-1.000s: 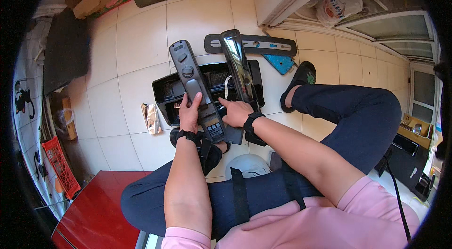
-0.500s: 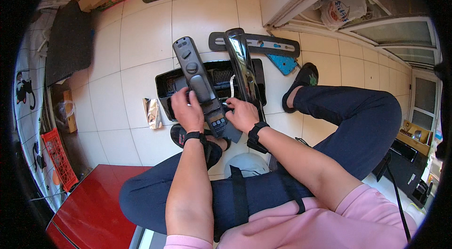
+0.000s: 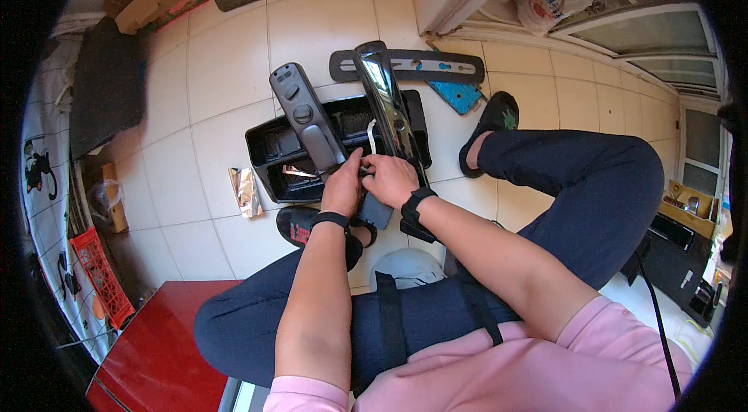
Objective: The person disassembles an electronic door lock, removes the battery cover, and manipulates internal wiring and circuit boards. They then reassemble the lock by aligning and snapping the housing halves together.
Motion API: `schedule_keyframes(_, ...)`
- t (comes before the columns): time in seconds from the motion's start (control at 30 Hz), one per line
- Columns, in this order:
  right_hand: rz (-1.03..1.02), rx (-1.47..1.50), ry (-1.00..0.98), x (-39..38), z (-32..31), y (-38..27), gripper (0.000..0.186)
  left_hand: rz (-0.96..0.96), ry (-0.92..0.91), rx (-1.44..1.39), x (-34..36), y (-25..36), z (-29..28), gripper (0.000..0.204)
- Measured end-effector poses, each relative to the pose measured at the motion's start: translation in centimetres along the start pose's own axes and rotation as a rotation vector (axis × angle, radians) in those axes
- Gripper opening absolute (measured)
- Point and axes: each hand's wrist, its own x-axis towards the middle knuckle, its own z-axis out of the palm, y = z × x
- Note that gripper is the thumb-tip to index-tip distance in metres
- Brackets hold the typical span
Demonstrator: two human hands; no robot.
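A dark grey door lock panel (image 3: 306,117), with a round knob and a raised oval part, lies slanted over a black moulded tray (image 3: 261,143). My left hand (image 3: 341,187) is closed around the panel's lower end. Beside it, my right hand (image 3: 391,180) has its fingertips pinched together against the left fingers; what sits between them is hidden. A glossy black lock panel (image 3: 387,104) leans across the tray to the right. Between the two panels a thin white strip (image 3: 372,137) rises near my right fingertips. Under my hands a flat dark grey piece (image 3: 377,214) shows in part.
Beyond the tray lies a slotted mounting plate (image 3: 460,67) over a blue perforated piece (image 3: 454,97). Crumpled foil wrap (image 3: 245,192) rests on the tiles left of the tray. My slippered feet flank it. A red glossy surface (image 3: 171,342) stands near left.
My hands have come together at the lower end of the grey lock panel, the left moving down and right along it. The panel's keypad end is now covered. The whole view has shifted slightly.
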Motion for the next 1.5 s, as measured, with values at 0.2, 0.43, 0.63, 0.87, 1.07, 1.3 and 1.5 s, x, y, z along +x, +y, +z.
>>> schedule_keyframes(0.2, -0.178, -0.308, 0.035, 0.5, 0.1, -0.7, 0.023, -0.004, 0.018, -0.067, 0.2, -0.3, -0.6, 0.051)
schedule_keyframes(0.43, -0.16, -0.387, -0.015, 1.1, 0.5, -0.6, 0.02, -0.007, 0.008, -0.104, 0.1, -1.1, -0.7, 0.04)
schedule_keyframes(0.63, -0.104, -0.329, -0.027, 1.3, 0.9, -0.1, 0.02, 0.005, 0.037, -0.077, 0.0, -1.0, -0.7, 0.033)
schedule_keyframes(0.87, -0.157, -0.335, -0.015, 1.2, 0.6, -0.2, 0.019, 0.033, 0.024, -0.064, 0.3, -1.3, -0.7, 0.034)
schedule_keyframes(1.07, -0.215, -0.309, -0.021, 1.2, 0.3, -0.5, 0.018, 0.046, 0.016, -0.09, 0.3, -1.1, -1.1, 0.032)
schedule_keyframes(1.3, -0.231, -0.302, -0.005, 1.3, 0.3, -0.7, 0.019, -0.082, -0.091, -0.165, 0.4, -0.4, -1.8, 0.033)
schedule_keyframes(1.5, -0.195, -0.318, -0.003, 1.3, 0.8, -0.8, 0.019, -0.018, -0.035, -0.112, 0.4, -0.7, -1.5, 0.033)
